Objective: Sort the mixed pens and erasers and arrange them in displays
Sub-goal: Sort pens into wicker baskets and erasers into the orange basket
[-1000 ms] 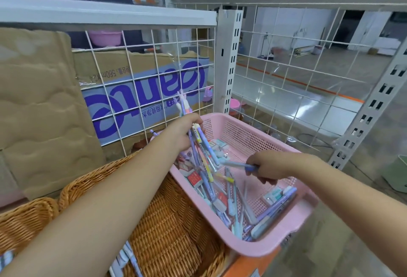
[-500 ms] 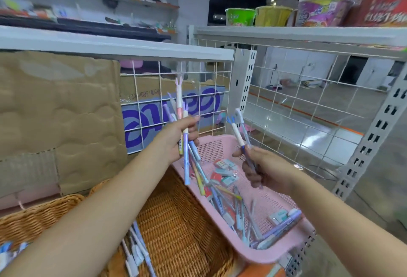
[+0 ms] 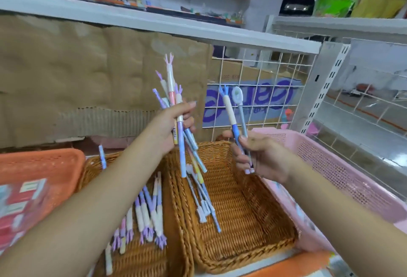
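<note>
Sorting step in hand: pens carried over for placing by type. Landmark: the middle wicker basket point(image 3: 242, 215), nearest the viewer, with a few slim pens point(image 3: 203, 201) lying along its left side. Touching its left rim, a second wicker basket point(image 3: 141, 261) holds claw-capped pens point(image 3: 152, 215). Further left, an orange basket point(image 3: 44, 160) holds blurred red-and-white packs point(image 3: 24, 197), probably erasers. To its right stands the pink basket point(image 3: 334, 166). Above its far-left corner the left hand point(image 3: 171, 127) has its grip wrapped round a fanned bundle of pens point(image 3: 182, 155). Above its far rim the right hand point(image 3: 264, 155) pinches two pens point(image 3: 231, 115) upright. Behind it stand cardboard point(image 3: 77, 74) and a wire grid point(image 3: 257, 78). Recommended procedure: match each pen by cap to the basket that holds the same type. Lower the barrels close to the weave before loosening the grip, and lay them parallel to those already there. Release one type at a time, because a fanned bundle is likely to scatter. Compared with half a second earlier, both hands have shifted from over the pink basket to over the landmark, and the orange basket has come into view.
</note>
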